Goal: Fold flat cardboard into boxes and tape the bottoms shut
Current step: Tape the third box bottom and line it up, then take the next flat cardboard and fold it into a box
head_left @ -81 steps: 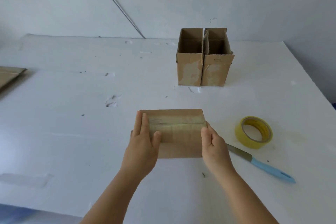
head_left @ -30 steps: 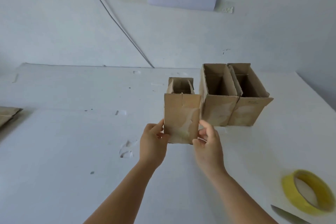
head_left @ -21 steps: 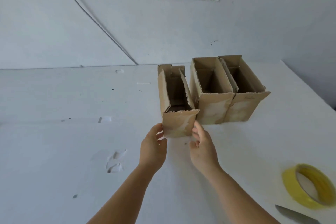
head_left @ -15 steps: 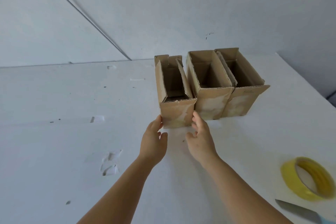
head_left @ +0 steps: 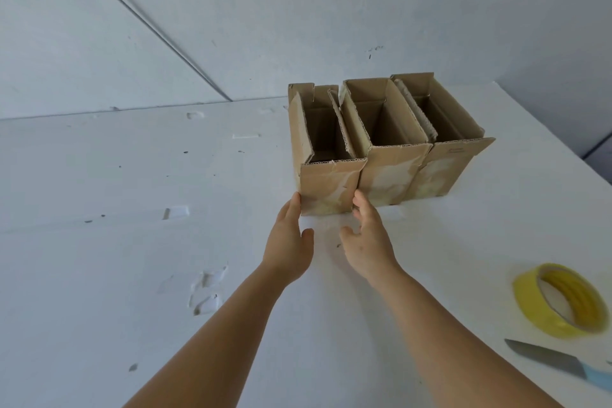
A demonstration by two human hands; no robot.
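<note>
- Cardboard box [head_left: 326, 187], leftmost of three, stands upright on white table [head_left: 99, 242], open top up, flaps raised; it sits directly ahead of both hands, between their fingertips.
- Left hand [head_left: 289, 242]: fingers straight, tips touching the box's lower left front corner, thumb spread to the right and off the cardboard. Nothing gripped.
- Right hand [head_left: 367, 240]: fingers loosely extended, tips at the box's lower right front corner, thumb pointing left and clear of it. Nothing gripped; actual contact hard to confirm.
- Middle box [head_left: 387, 180] just beyond the right hand's fingertips, pressed against the first box's right side.
- Right box [head_left: 437, 175] further right of the right hand, touching the middle box; pale tape patches on all three front faces.
- Yellow tape roll [head_left: 559, 301] lies flat, well right of the right forearm, near the frame edge.
- Knife [head_left: 546, 358] with grey blade and blue handle just nearer than the roll, partly cut off.
- Dark cable [head_left: 149, 26] runs diagonally on the wall, far beyond the left hand.
</note>
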